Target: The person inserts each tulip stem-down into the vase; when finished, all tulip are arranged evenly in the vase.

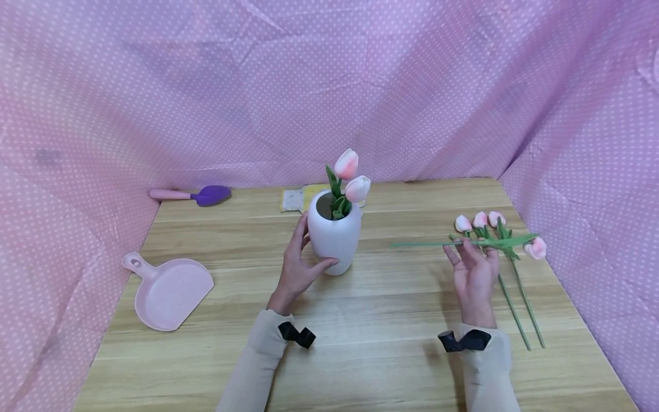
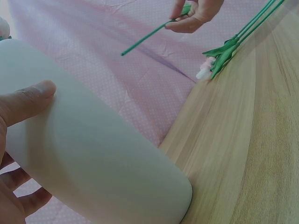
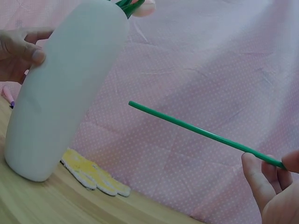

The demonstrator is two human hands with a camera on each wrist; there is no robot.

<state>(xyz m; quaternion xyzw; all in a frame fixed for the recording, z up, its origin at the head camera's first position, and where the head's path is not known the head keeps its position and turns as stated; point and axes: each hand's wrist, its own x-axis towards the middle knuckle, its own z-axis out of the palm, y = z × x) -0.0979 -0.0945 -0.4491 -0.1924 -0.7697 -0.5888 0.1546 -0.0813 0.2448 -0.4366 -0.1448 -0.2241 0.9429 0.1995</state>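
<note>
A white vase [image 1: 336, 246] stands on the wooden table, and my left hand [image 1: 297, 272] grips its side, thumb across the front and fingers round the far side. Two pink-and-white tulips [image 1: 347, 164] rise from its mouth with their green leaves. To the right, my right hand [image 1: 475, 277] pinches another tulip by its green stem [image 3: 187, 126], palm turned up. That stem lies level, its cut end pointing left toward the vase and its bloom [image 1: 535, 248] out to the right. Behind and beneath this hand are three tulips [image 1: 480, 220] lying on the table, partly hidden.
At the left lies a pink dustpan [image 1: 175, 294], with a purple trowel [image 1: 212, 196] near the back edge. A yellow-and-white patterned glove [image 3: 96, 172] lies behind the vase. Pink dotted cloth [image 1: 288, 86] hangs round the back and sides of the table.
</note>
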